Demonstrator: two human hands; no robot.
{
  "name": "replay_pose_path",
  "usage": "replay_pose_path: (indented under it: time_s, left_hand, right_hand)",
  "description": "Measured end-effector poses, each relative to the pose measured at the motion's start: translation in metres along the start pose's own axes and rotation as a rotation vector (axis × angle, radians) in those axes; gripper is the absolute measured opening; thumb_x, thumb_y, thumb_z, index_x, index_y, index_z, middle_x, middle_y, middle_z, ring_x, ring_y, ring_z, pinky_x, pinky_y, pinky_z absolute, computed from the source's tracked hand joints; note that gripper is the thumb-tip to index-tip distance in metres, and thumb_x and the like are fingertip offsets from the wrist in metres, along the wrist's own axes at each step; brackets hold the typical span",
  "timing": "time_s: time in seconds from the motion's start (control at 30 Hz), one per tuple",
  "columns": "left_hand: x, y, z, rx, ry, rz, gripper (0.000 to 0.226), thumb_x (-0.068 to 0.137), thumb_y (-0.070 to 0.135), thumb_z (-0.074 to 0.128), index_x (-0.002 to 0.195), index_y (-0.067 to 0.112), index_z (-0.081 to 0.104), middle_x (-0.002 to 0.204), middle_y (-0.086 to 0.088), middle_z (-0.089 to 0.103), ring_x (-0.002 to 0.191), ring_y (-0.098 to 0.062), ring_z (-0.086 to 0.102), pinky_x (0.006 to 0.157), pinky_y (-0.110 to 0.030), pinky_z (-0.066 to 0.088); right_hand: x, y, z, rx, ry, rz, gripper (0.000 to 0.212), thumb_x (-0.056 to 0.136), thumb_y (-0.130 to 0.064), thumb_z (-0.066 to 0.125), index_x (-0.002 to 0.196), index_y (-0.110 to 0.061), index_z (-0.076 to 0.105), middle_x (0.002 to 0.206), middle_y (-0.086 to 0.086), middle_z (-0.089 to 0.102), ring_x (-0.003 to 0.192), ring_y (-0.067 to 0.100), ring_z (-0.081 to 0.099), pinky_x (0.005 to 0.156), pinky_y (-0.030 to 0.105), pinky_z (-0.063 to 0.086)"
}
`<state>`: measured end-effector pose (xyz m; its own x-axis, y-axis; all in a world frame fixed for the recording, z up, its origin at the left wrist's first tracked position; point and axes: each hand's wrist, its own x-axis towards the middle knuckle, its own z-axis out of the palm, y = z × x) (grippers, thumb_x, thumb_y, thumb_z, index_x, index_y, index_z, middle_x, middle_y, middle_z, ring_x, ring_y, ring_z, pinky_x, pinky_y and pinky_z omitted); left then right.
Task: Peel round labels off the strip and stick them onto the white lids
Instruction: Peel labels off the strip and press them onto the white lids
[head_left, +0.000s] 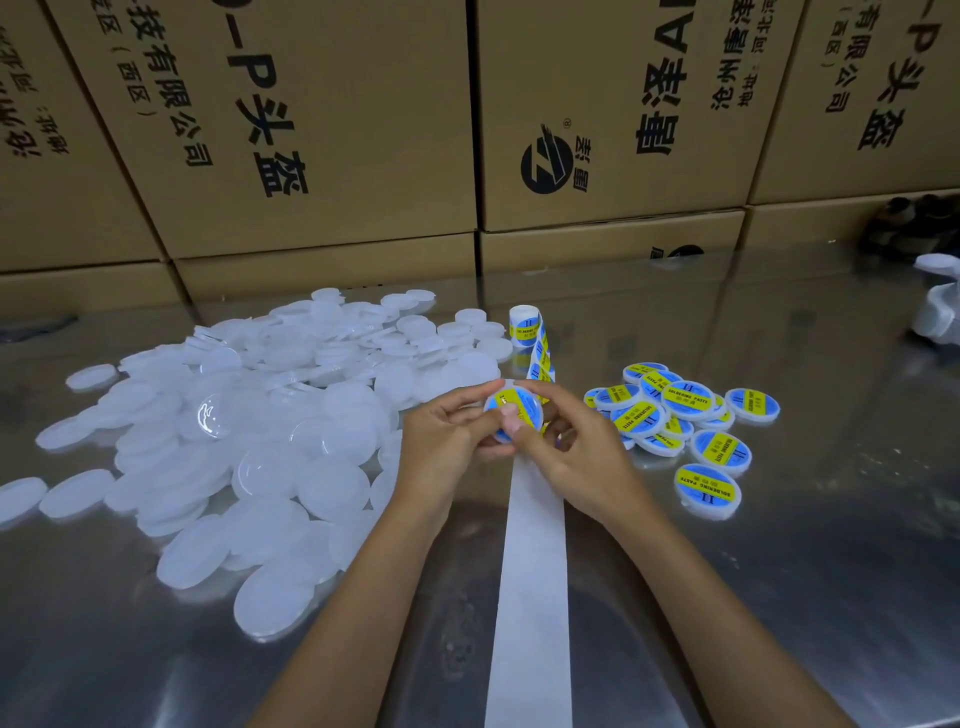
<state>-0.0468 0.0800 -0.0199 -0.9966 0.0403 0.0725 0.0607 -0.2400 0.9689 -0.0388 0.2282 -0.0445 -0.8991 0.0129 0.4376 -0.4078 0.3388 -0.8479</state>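
Head view: left hand and right hand pinch a light, stiff white lid by its rim, thumbs pressing the thin, crease-prone label.

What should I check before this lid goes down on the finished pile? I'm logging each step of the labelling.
1. Lid held by both the left hand and the right hand: ok.
2. Blue and yellow label on the lid: ok, though the thumbs cover part of it.
3. Label edges pressed flat all round: cannot tell.
4. Room beside the labelled lids on the right: ok.
5. Labels left on the roll: ok.
6. Plain white lids waiting on the left: ok.
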Motion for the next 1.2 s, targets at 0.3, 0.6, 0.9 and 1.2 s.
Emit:
replay_pose_path:
  time_s: [0.3,0.6,0.9,1.2]
  left_hand:
    - [-0.001,0.002,-0.001,0.095,-0.02,0.006,0.01,0.09,0.017,0.073,0.099,0.017,0.078,0.091,-0.005,0.079,0.08,-0.02,0.076,0.057,-0.027,0.061]
    - [-0.004,-0.001,0.003,0.137,-0.266,-0.005,0.039,0.083,-0.009,0.074,0.118,0.007,0.064,0.096,-0.006,0.075,0.084,-0.023,0.075,0.07,-0.031,0.062]
    - [0.001,0.0,0.001,0.17,0.173,0.059,0.031,0.08,0.011,0.084,0.086,0.003,0.055,0.069,-0.004,0.076,0.058,-0.021,0.074,0.046,-0.021,0.053]
    - [-0.001,0.004,0.003,0.118,0.136,0.003,0.026,0.09,0.021,0.076,0.09,0.004,0.057,0.077,-0.01,0.076,0.061,-0.025,0.075,0.049,-0.019,0.053]
  right_hand:
    - [0.0,-0.002,0.0,0.143,0.008,0.051,0.013,0.091,-0.029,0.07,0.094,-0.02,0.061,0.061,0.032,0.051,0.054,0.022,0.036,0.053,0.031,0.026]
    - [0.002,0.003,-0.002,-0.008,0.17,0.029,0.024,0.099,-0.028,0.057,0.079,-0.017,0.061,0.063,0.023,0.055,0.055,0.034,0.043,0.053,0.04,0.036]
    - [0.0,0.001,0.006,0.138,-0.009,0.078,0.013,0.096,-0.026,0.063,0.109,-0.025,0.061,0.054,-0.003,0.049,0.055,0.012,0.046,0.058,0.026,0.04]
    - [0.0,0.003,0.006,0.094,0.075,0.034,0.018,0.088,-0.02,0.073,0.1,-0.021,0.06,0.051,0.0,0.037,0.047,0.01,0.03,0.049,0.022,0.026]
